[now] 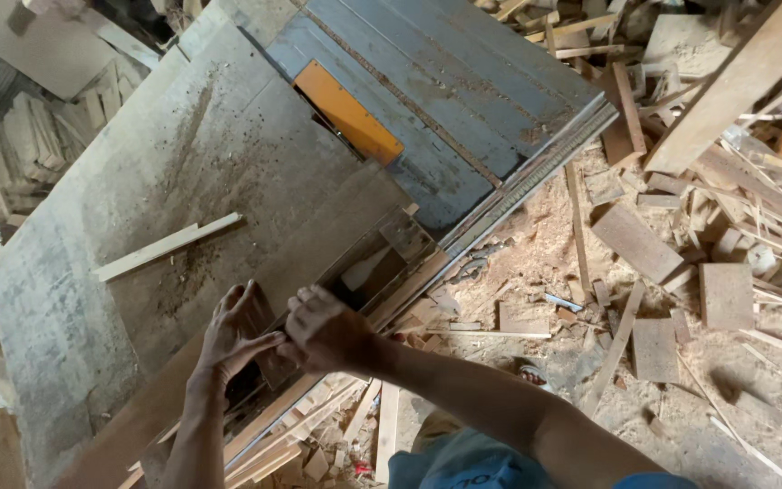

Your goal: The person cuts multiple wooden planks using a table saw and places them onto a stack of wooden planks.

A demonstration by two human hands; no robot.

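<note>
Both your hands are on a small dark brown wooden block (262,337) at the near edge of the dusty grey saw table (92,299), just beside the opening in the table top.

Left hand (231,337): fingers spread over the block's left face, thumb hooked round toward the right. It's an open, wrapping hold, not a fist.

Right hand (323,330): curled shut, knuckles up, pressed against the block's right side. Can't tell how much of the block is inside that grip; the hand hides it.

Handling, my read: short offcut of solid wood, so stiff, light, not fragile. Faces look rough and dusty, so it shouldn't slip, but expect splinters on sawn edges. Best hold is across the two broad faces, as you have it, clear of the ends.

Around it:
- Recess in the table (375,264) just beyond your right hand, something pale inside, unclear what.
- Thin pale wooden strip (169,245) lying flat on the table, well apart from your hands, up and left.
- Orange rectangular insert plate (348,112) set in the grey-blue planked section (445,81) at the far end.
- Sawdust-covered floor (536,244) to your right, littered with flat board offcuts (637,243) and slats.
- More thin slats stacked under the table edge (319,426) below your wrists.
</note>
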